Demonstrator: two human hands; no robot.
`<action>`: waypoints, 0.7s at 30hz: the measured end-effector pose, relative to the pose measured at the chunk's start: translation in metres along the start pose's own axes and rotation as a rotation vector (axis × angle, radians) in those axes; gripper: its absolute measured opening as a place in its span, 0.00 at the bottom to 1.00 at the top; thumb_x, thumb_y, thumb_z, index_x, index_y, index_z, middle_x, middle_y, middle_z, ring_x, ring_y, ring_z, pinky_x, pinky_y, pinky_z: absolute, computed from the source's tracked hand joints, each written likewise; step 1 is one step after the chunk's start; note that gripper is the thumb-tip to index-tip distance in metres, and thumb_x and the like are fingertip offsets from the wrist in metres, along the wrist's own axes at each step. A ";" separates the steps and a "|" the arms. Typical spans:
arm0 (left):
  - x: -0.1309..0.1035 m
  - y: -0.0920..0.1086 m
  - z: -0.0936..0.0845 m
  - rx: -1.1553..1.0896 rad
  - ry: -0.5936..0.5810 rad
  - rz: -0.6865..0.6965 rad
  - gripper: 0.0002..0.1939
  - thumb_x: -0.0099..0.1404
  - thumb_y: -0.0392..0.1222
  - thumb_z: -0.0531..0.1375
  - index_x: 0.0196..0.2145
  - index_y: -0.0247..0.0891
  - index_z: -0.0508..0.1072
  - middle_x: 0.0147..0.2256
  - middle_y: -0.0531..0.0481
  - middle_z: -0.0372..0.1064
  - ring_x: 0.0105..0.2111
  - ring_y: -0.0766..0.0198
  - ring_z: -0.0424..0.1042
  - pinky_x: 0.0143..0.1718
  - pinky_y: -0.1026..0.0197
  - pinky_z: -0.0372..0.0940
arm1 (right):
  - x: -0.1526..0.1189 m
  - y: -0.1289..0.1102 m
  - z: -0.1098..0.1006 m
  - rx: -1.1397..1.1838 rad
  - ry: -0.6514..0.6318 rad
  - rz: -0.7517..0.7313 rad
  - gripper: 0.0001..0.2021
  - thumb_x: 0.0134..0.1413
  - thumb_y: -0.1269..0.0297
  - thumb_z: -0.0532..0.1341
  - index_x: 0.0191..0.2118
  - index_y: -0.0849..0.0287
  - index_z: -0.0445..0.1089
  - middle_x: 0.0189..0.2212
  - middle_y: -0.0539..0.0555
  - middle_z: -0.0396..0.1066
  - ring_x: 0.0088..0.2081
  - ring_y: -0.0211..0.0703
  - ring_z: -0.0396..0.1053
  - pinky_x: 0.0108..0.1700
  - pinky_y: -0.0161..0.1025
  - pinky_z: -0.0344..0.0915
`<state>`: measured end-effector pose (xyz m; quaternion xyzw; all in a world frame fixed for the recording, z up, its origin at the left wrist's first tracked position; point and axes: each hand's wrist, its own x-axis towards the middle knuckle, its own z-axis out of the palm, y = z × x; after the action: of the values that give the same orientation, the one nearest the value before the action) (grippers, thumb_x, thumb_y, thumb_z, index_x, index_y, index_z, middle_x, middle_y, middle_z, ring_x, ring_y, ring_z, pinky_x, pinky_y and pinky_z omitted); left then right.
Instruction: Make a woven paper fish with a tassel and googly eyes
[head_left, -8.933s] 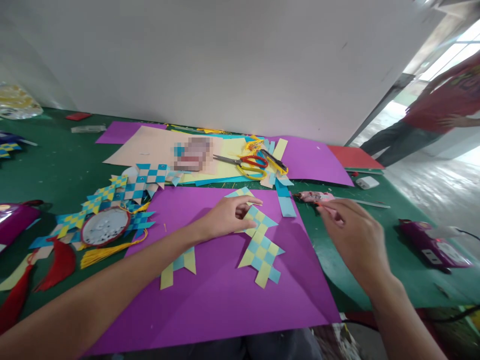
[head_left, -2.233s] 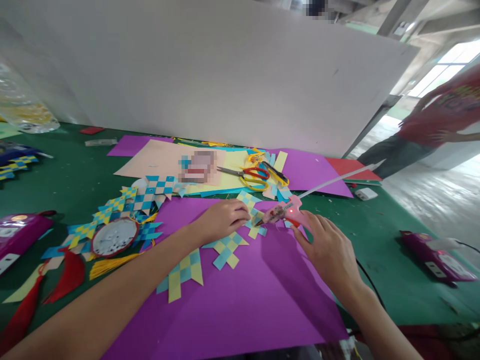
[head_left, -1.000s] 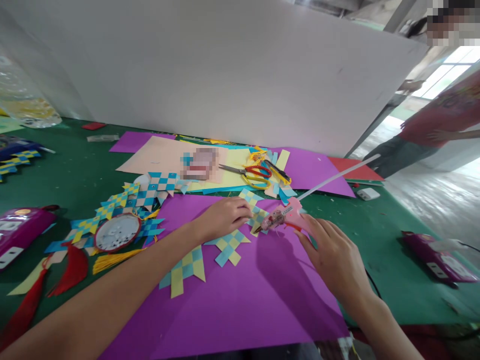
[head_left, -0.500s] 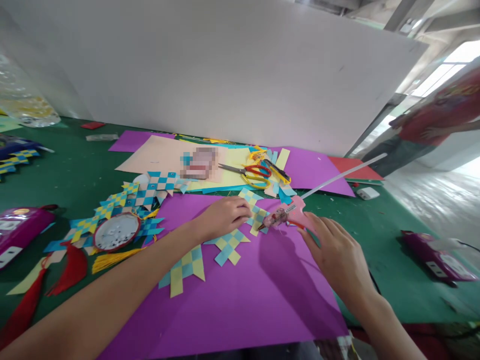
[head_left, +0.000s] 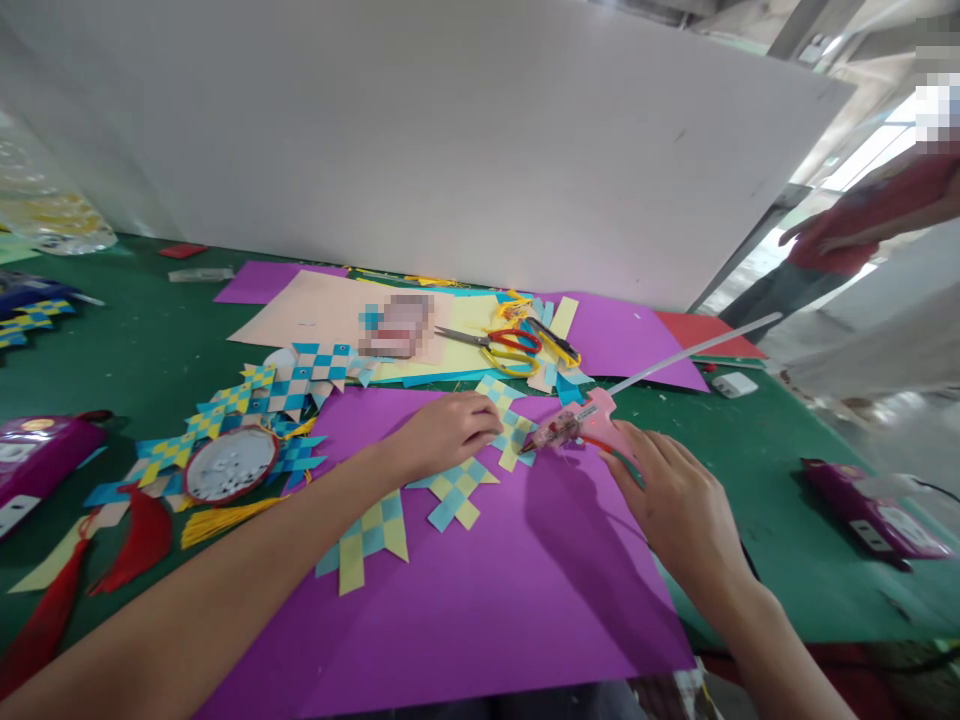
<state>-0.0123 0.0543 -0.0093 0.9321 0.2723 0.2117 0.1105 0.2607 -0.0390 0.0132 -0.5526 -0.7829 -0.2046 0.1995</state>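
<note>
My right hand grips a pink glue gun by its handle. A long clear glue stick sticks out of its back. The gun's nozzle points left, at the edge of a blue and yellow woven paper fish on the purple sheet. My left hand rests at this fish's left side, fingers curled and closed on it; the fingertips are partly hidden. Just below the hand lies another woven paper piece. A third woven piece is partly under my left forearm.
Scissors and a yellow cutter lie on paper sheets behind. At left are a dish of small black-and-white pieces, woven fish and red tassels. Purple power strips flank the green table. A person stands at far right.
The glue gun tilts slightly, its stick reaching a little further right. My left hand stays in place. The person at the right has shifted stance.
</note>
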 end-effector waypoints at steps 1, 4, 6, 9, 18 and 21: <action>0.000 0.000 0.000 0.002 -0.003 -0.001 0.10 0.70 0.37 0.54 0.42 0.37 0.75 0.44 0.46 0.72 0.45 0.60 0.70 0.47 0.58 0.63 | -0.001 0.000 -0.001 -0.002 0.000 -0.004 0.18 0.66 0.58 0.50 0.50 0.66 0.66 0.37 0.60 0.74 0.38 0.50 0.71 0.40 0.44 0.66; 0.000 0.000 0.000 0.001 -0.008 -0.001 0.10 0.70 0.37 0.54 0.42 0.37 0.75 0.44 0.47 0.72 0.45 0.60 0.70 0.48 0.58 0.63 | -0.003 0.001 -0.004 -0.007 -0.001 -0.011 0.17 0.66 0.59 0.50 0.50 0.65 0.66 0.37 0.59 0.74 0.38 0.50 0.70 0.40 0.44 0.66; 0.000 0.000 0.000 -0.004 -0.008 -0.001 0.10 0.70 0.37 0.54 0.42 0.38 0.75 0.44 0.47 0.72 0.45 0.61 0.70 0.48 0.59 0.63 | -0.004 0.002 -0.005 -0.003 0.000 -0.010 0.16 0.66 0.59 0.50 0.49 0.64 0.67 0.36 0.59 0.74 0.37 0.50 0.70 0.40 0.44 0.66; 0.000 0.000 -0.001 -0.008 -0.009 -0.006 0.10 0.70 0.37 0.54 0.41 0.38 0.75 0.44 0.47 0.72 0.45 0.61 0.70 0.47 0.59 0.63 | -0.006 0.003 -0.007 0.010 0.001 -0.004 0.16 0.66 0.58 0.50 0.48 0.64 0.68 0.37 0.58 0.73 0.38 0.50 0.71 0.40 0.44 0.66; -0.001 0.000 -0.001 -0.008 0.000 -0.001 0.10 0.70 0.37 0.54 0.42 0.38 0.76 0.44 0.47 0.72 0.45 0.60 0.70 0.48 0.58 0.63 | -0.006 0.007 -0.004 -0.017 0.015 0.000 0.19 0.66 0.56 0.50 0.49 0.67 0.68 0.38 0.60 0.74 0.38 0.51 0.71 0.40 0.45 0.66; -0.001 0.000 -0.001 -0.009 -0.005 -0.007 0.10 0.70 0.37 0.54 0.42 0.38 0.76 0.45 0.47 0.72 0.45 0.61 0.70 0.48 0.59 0.63 | -0.004 0.005 -0.002 -0.011 0.025 0.009 0.19 0.66 0.56 0.51 0.49 0.67 0.67 0.37 0.60 0.74 0.37 0.51 0.71 0.39 0.44 0.66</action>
<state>-0.0133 0.0538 -0.0088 0.9312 0.2741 0.2101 0.1162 0.2665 -0.0413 0.0133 -0.5549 -0.7766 -0.2148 0.2071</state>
